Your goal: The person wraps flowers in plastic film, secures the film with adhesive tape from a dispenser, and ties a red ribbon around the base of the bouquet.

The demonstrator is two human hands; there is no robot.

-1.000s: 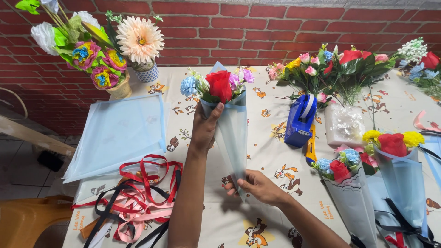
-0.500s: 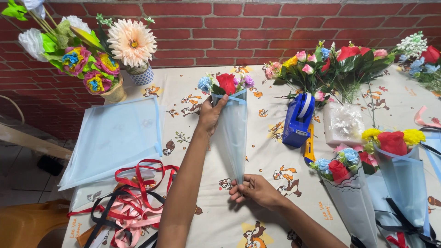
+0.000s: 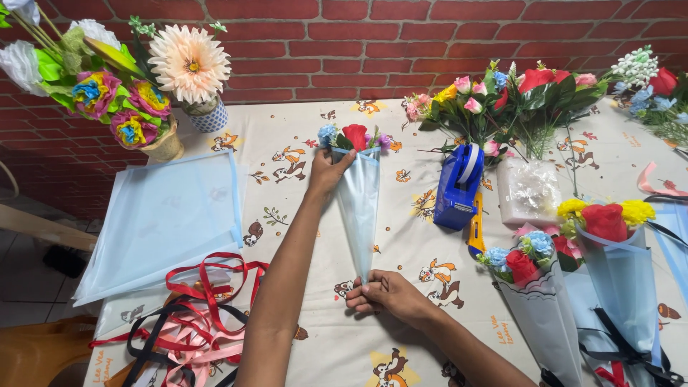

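A small bouquet [image 3: 356, 136] with a red rose and blue and purple flowers lies on the table, wrapped in a pale blue paper cone [image 3: 358, 208]. My left hand [image 3: 328, 172] grips the upper left edge of the cone, just below the flowers. My right hand [image 3: 383, 292] pinches the cone's pointed bottom tip against the table. The cone lies stretched between the two hands.
A blue tape dispenser [image 3: 457, 188] and a yellow cutter [image 3: 476, 231] sit to the right. Two wrapped bouquets [image 3: 573, 287] lie at right. Pale blue wrapping sheets [image 3: 165, 222] and a ribbon tangle [image 3: 190, 315] are at left. Flower pots [image 3: 165, 143] stand along the brick wall.
The bouquet has been laid lower onto the table, with my left hand farther from me at its top. My right hand stays at the tip.
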